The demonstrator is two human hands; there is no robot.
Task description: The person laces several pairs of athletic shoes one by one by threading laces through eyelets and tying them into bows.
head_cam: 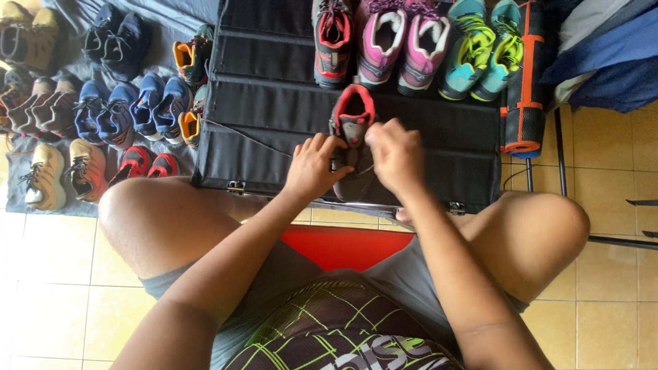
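Head view: left hand, right hand both pinching laces on grey-red shoe, black mat.

A black padded mat is spread over the tiled floor; a grey-and-red shoe and three pairs of sneakers are set on it. More shoes are lined on a grey cloth beside it.
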